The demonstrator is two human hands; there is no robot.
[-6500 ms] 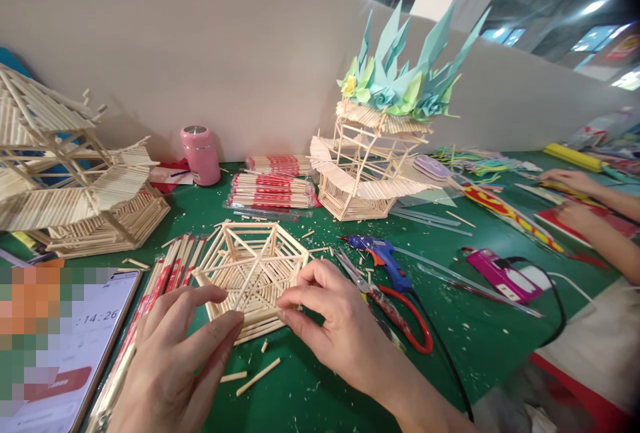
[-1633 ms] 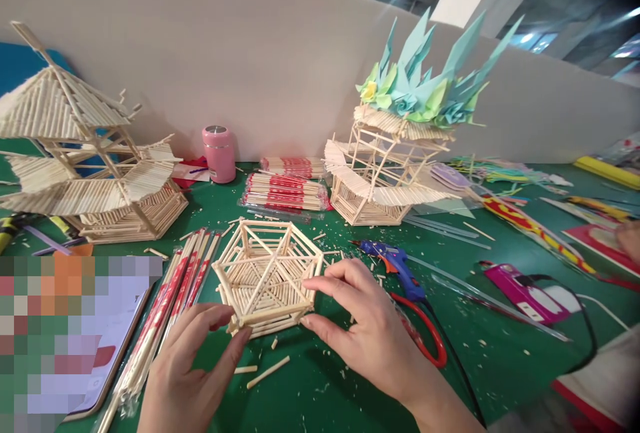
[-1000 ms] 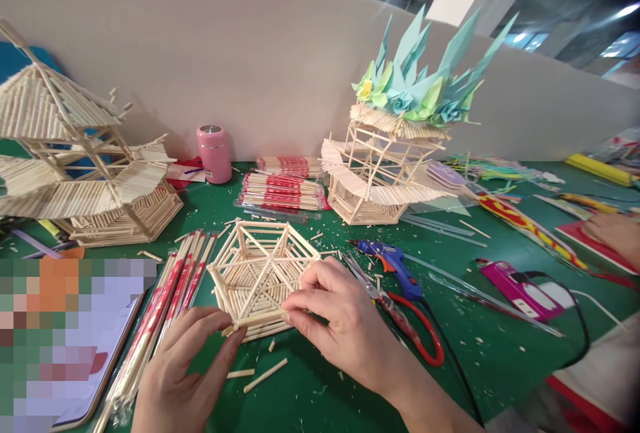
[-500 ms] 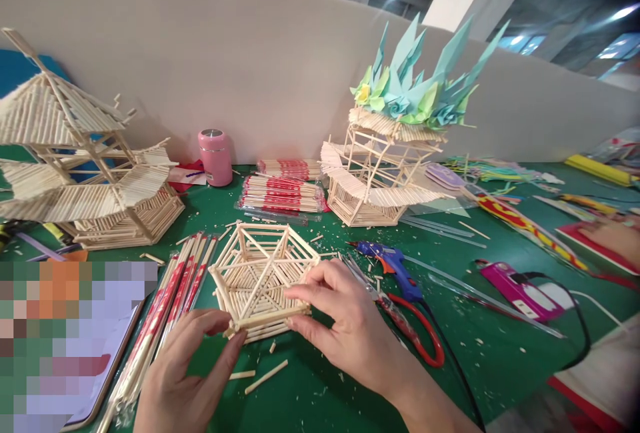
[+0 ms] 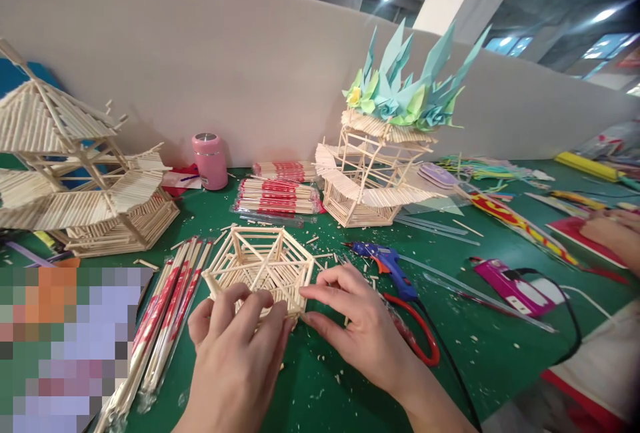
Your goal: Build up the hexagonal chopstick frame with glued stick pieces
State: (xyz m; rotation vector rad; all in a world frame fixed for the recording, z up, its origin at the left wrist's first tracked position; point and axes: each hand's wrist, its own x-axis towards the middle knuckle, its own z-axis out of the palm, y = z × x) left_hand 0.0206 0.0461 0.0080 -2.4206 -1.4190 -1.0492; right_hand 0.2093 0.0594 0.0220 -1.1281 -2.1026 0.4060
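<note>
A hexagonal frame of wooden sticks (image 5: 260, 265) lies on the green table in front of me. My left hand (image 5: 235, 353) covers its near edge, fingers curled over the sticks and pressing on them. My right hand (image 5: 357, 326) pinches the frame's near right corner between thumb and fingers. The frame's near side is hidden under my left hand.
Wrapped chopstick bundles (image 5: 165, 313) lie to the left, more packs (image 5: 275, 196) behind. Red-handled scissors (image 5: 415, 333) and a blue glue gun (image 5: 387, 263) lie right. Stick pagodas stand left (image 5: 85, 179) and centre (image 5: 370, 179), a pink cup (image 5: 210, 161) behind. Another person's hand (image 5: 613, 226) rests far right.
My left hand has moved up from the frame's near left corner onto its near edge, covering it and the loose sticks below. The right hand stays at the right corner.
</note>
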